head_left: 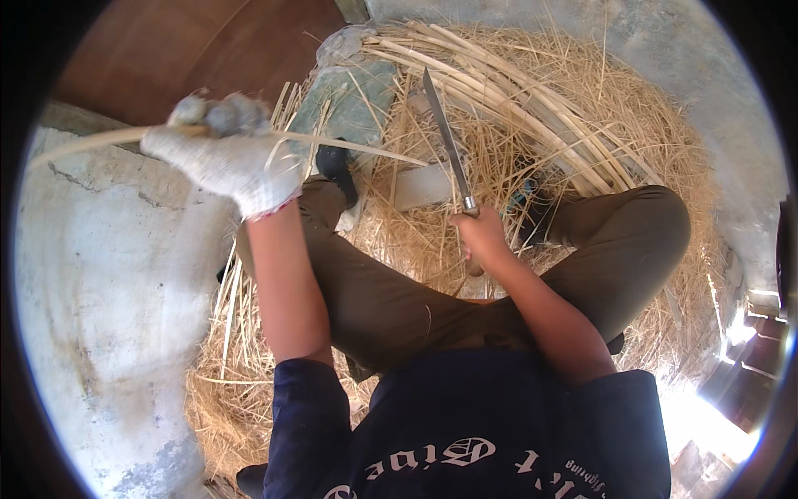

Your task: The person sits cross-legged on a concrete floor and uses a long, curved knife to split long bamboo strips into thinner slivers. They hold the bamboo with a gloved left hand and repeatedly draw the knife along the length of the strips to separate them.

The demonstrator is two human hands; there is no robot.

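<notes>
My left hand (229, 158), in a white knit work glove with grey fingertips, is closed round a thin pale split-bamboo strip (349, 145). The strip runs crosswise, one end reaching past the hand to the far left, the other tapering off over the straw. Bare and wrapped round a handle, my right hand (484, 234) grips a long narrow knife (447, 133). Its dark blade points up and away, tip leaning slightly left, just beyond the strip's right end. Blade and strip appear apart.
Pale shavings (648, 141) lie thick around my bent legs. A bundle of long split strips (515, 100) rests at the far right. A greenish stone slab (349, 100) stands ahead. Pale walls (108, 291) rise on both sides, and a brown panel (191, 58) is at the far left.
</notes>
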